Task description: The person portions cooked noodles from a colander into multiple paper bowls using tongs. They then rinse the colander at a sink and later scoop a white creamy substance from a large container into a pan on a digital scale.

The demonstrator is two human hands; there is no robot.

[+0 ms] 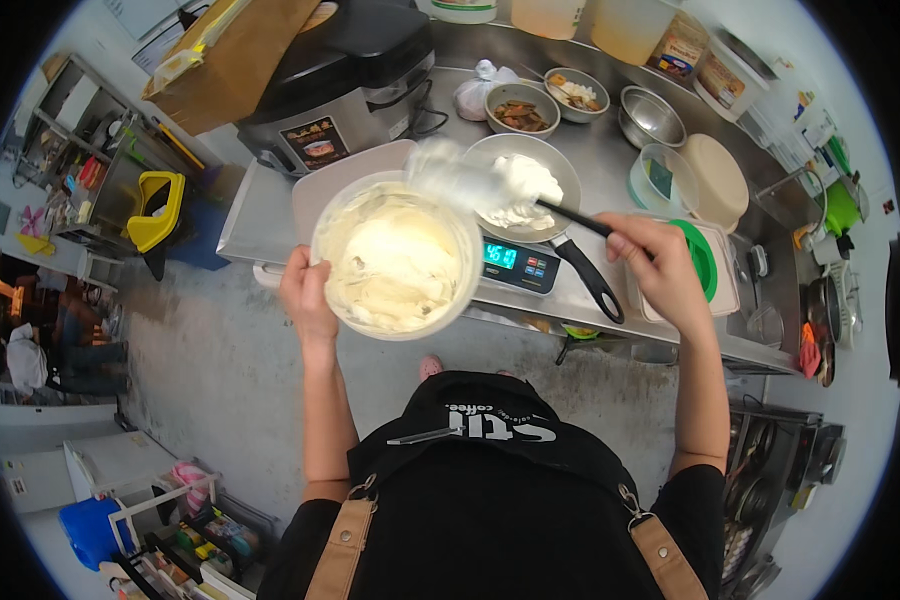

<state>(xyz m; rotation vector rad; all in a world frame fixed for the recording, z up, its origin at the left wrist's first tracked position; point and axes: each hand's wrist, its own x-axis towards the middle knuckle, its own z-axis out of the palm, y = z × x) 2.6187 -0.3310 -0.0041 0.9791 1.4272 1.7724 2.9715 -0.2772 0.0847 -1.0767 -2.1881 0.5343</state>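
My left hand (309, 296) grips the side of a round plastic tub (451, 310), tilted towards me, with pale creamy paste (397, 262) inside. In my right hand (651, 259) is the black handle of a spatula or spoon (576, 217). Its head is blurred by motion and hangs between the tub and a small frying pan (568, 169). A mound of white cream (526, 184) lies in the pan. The pan rests on a digital scale (516, 266) with a lit display, its black handle (591, 281) pointing towards me.
Behind the pan stand a bowl of brown pieces (525, 112), another mixed bowl (576, 97) and a metal bowl (651, 116). A large cooker (330, 97) is at the left. At the right lies a green lid (696, 259). A person (37, 360) is at far left.
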